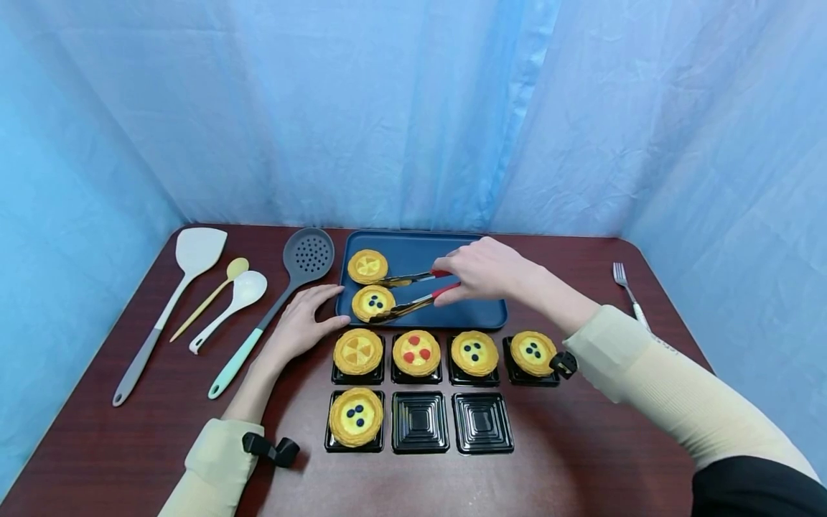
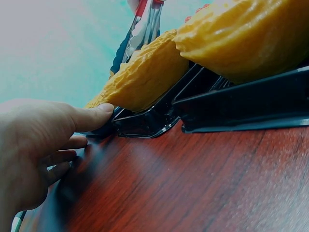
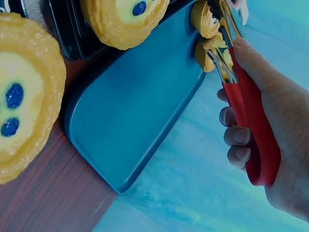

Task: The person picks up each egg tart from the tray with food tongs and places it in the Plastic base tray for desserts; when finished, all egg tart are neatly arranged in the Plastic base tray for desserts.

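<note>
My right hand (image 1: 483, 269) grips metal tongs with red handles (image 3: 260, 137), reaching in over a blue tray (image 1: 446, 314). The tongs' arms are spread around a blueberry-topped egg tart (image 1: 367, 298) at the tray's left end, one arm on its far side and one on its near side. Just behind it on the tray lies a tart with yellow wedge topping (image 1: 367, 264). My left hand (image 1: 304, 323) rests at the tray's left edge, thumb by the front corner and fingers loosely extended, holding nothing.
In front of the tray, black plastic boxes hold several tarts, including a strawberry-topped one (image 1: 416, 346); two boxes (image 1: 420, 424) (image 1: 483, 424) hold none. Left lie a slotted skimmer (image 1: 309, 253), white ladle (image 1: 248, 289), yellow spoon (image 1: 237, 268) and turner (image 1: 199, 248). A fork (image 1: 621, 276) lies right.
</note>
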